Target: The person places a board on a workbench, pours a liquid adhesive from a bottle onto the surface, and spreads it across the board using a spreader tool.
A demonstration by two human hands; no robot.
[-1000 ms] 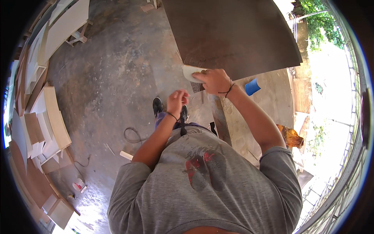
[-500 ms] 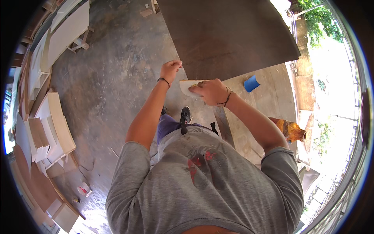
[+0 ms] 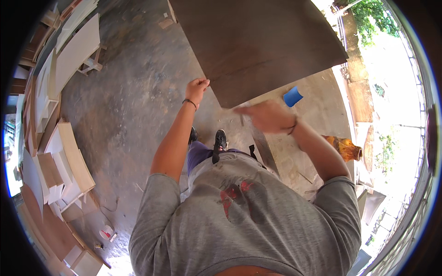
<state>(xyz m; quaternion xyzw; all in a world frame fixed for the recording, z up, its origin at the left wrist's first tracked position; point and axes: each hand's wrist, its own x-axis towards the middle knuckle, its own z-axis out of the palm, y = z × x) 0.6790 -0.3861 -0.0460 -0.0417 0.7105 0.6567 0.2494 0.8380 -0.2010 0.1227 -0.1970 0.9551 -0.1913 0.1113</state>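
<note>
A large dark brown panel [image 3: 262, 50] reaches over the far part of the bench [image 3: 317, 119], its near left corner pointing toward me. My left hand [image 3: 197, 89] is closed, with its fingertips at the panel's left edge. My right hand [image 3: 271, 117] is smeared by motion just below the panel's near edge. Its fingers point left toward the corner. Whether it holds anything cannot be made out. A curved blue piece [image 3: 293, 96] lies on the bench beyond my right hand.
An orange-and-brown crumpled bundle [image 3: 345, 148] sits by my right forearm. White panels [image 3: 78, 55] and pale cabinet-like pieces [image 3: 69, 161] stand along the left. A red-and-white object [image 3: 107, 232] with a cord lies on the concrete floor [image 3: 133, 92].
The brown panel has turned slightly, its near left corner coming toward me and its right corner going farther away. The white pad under my right hand no longer shows; that hand has shifted right.
</note>
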